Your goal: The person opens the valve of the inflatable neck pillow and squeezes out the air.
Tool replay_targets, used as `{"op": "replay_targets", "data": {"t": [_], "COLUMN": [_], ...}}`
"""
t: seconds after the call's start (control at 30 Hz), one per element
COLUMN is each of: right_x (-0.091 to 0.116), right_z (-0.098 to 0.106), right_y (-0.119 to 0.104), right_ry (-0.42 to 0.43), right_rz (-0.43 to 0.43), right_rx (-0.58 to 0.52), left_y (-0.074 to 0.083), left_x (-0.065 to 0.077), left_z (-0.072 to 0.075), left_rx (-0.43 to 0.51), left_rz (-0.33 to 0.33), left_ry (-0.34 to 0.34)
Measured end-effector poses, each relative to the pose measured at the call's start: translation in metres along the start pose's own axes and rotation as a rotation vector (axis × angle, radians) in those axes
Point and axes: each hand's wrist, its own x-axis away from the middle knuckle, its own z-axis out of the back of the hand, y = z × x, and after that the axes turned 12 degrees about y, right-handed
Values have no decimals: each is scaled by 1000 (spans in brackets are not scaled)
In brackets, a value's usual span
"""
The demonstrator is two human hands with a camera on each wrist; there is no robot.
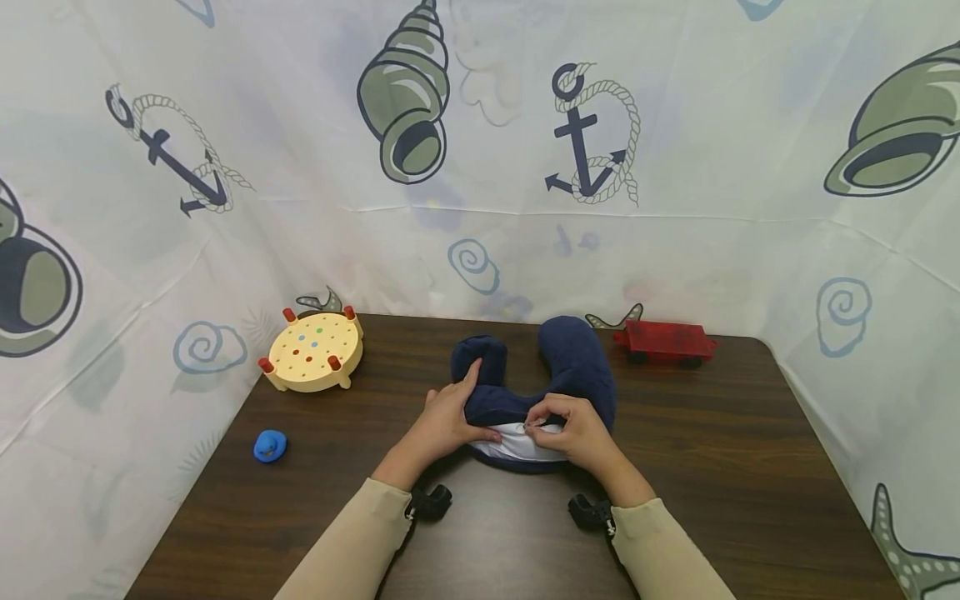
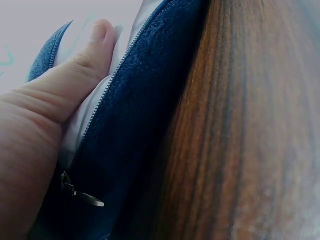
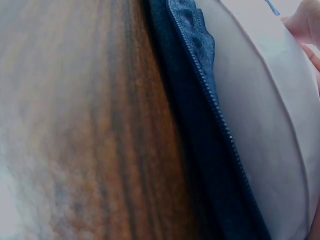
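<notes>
A navy U-shaped neck pillow [image 1: 576, 358] lies on the table, its ends pointing away from me. Along its near side the zipper [image 2: 104, 91] is undone, and a white inner [image 1: 510, 447] shows through the gap. The metal zipper pull [image 2: 90, 200] hangs at one end of the opening. My left hand [image 1: 448, 418] holds the pillow's left side, its thumb lying on the white inner. With thumb and fingers my right hand [image 1: 576, 431] pinches fabric at the opening's upper edge; whether cover or inner, I cannot tell.
On the dark wooden table [image 1: 750, 467], a round yellow toy with red-tipped legs [image 1: 315, 350] stands at the back left. Nearer is a small blue toy [image 1: 270, 446]. A red toy wagon [image 1: 667, 342] sits at the back right. Printed cloth [image 1: 510, 267] hangs behind.
</notes>
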Motion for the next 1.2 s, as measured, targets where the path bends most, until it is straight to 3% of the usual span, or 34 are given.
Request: {"op": "replay_targets", "data": {"t": [0.43,0.83,1.2], "right_x": [-2,-2,-1], "right_z": [1,2,1], "right_y": [-1,0,2], "right_ry": [-9,-6,5], "right_rz": [12,10,28], "right_rx": [-4,-10,-11], "left_y": [2,3,3], "left_x": [0,-1,1], "left_z": [1,1,1], "left_rx": [-2,4,16], "left_rz": [21,-1,66], "left_ry": [1,17,-6]}}
